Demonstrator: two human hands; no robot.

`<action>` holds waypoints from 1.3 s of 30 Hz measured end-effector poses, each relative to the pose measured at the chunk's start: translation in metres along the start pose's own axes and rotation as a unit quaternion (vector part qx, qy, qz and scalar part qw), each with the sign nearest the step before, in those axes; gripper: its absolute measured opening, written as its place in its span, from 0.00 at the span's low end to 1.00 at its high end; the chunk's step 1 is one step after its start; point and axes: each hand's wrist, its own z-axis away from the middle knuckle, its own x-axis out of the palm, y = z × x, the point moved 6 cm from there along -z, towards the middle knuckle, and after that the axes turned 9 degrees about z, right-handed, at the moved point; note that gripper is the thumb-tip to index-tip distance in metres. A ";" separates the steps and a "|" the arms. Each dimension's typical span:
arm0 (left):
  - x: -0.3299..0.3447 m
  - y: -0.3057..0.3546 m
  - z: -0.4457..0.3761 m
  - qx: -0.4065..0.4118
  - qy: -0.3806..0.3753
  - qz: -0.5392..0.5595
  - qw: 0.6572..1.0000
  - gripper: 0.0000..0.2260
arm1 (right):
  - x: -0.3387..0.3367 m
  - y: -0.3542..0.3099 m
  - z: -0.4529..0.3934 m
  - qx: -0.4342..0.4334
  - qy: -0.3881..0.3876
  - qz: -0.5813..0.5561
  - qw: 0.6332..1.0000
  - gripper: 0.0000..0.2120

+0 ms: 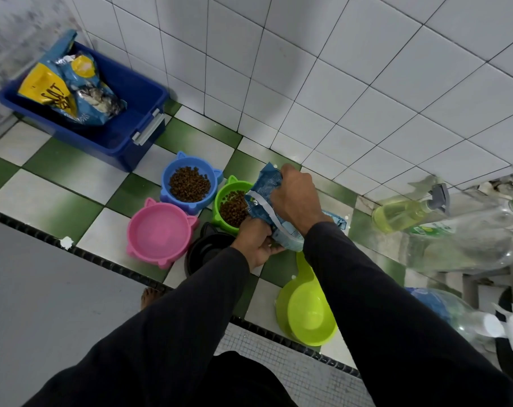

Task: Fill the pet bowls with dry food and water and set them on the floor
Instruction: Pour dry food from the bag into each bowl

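Head view: the right hand [296, 198] grips the top of a blue food bag [267, 207] tilted over the green bowl [220, 201], which holds kibble; the left hand [256, 240] pinches the bag's lower edge. The blue bowl [187, 165] also holds kibble, beside the pink bowl [159, 233] and black bowl [208, 251] on the floor

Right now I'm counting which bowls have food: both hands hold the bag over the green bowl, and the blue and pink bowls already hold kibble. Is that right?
Not quite. The head view shows the pink bowl without kibble. The rest stands: left hand and right hand hold the bag over the green bowl, and the blue bowl holds kibble.
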 end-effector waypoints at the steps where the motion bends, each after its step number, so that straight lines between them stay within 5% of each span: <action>1: 0.000 0.001 0.001 0.005 0.002 -0.002 1.000 0.25 | 0.000 0.001 0.000 0.001 0.001 -0.002 1.000 0.04; 6: 0.001 0.003 0.004 0.011 0.006 -0.022 1.000 0.16 | -0.004 0.011 0.006 0.023 0.018 -0.035 0.999 0.04; 12: -0.002 0.004 0.009 0.042 -0.004 -0.045 0.998 0.25 | -0.004 0.032 0.021 0.072 0.051 -0.100 0.991 0.04; 28: -0.011 -0.001 0.038 0.118 -0.069 -0.066 0.988 0.22 | -0.003 0.082 0.065 0.158 0.103 -0.262 0.946 0.06; 39: -0.018 0.003 0.069 0.224 -0.090 -0.105 0.965 0.17 | -0.015 0.067 0.098 0.098 0.140 -0.279 0.945 0.08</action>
